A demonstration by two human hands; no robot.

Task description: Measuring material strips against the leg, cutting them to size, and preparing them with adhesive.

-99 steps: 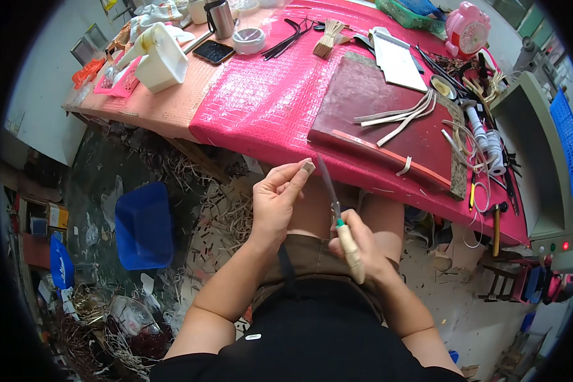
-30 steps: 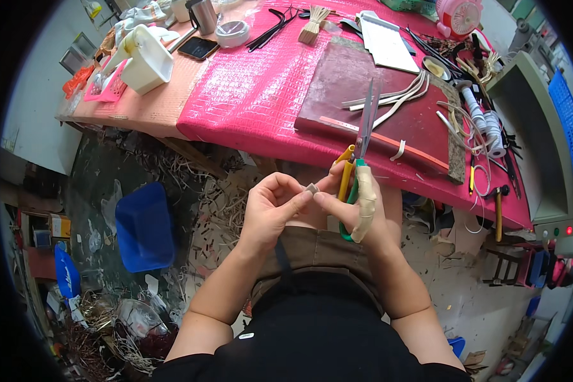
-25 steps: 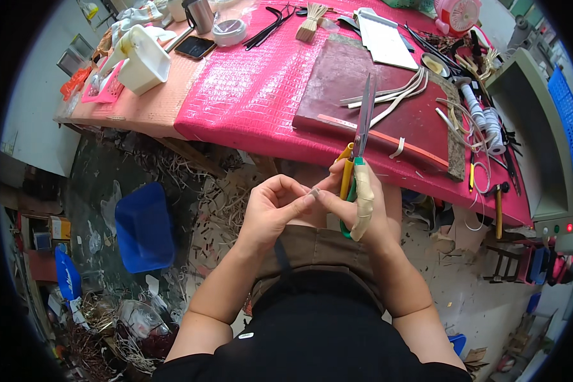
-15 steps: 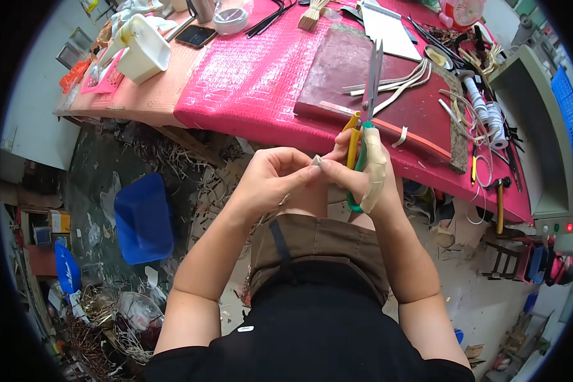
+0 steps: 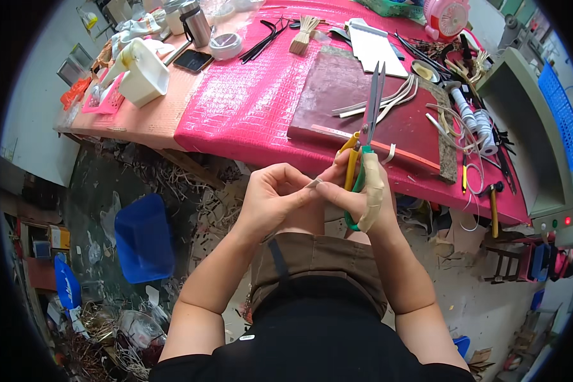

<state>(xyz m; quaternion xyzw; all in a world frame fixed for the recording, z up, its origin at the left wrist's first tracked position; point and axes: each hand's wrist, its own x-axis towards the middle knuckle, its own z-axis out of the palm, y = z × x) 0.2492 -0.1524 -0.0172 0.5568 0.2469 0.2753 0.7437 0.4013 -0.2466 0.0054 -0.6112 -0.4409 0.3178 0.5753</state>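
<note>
Above my lap, in front of the table edge, both hands meet fingertip to fingertip. My left hand is closed, its thumb and forefinger pinching a small whitish strip. Thumb and fingers of my right hand hold the strip's other side. Scissors stay in the right hand, their blades together and pointing away over the table. One green handle loop is wrapped in beige tape. A slim yellow pen-like tool is tucked beside them in the same hand. Fingers partly hide the strip.
On the pink-covered table lies a dark red board with pale strips. White spools and a hammer lie to the right. A phone is at left. A blue bin stands on the littered floor.
The view has tilted up, so the table and hands sit lower in the picture. The strip between my fingertips has turned slightly. The scissors and yellow tool are still in my right hand.
</note>
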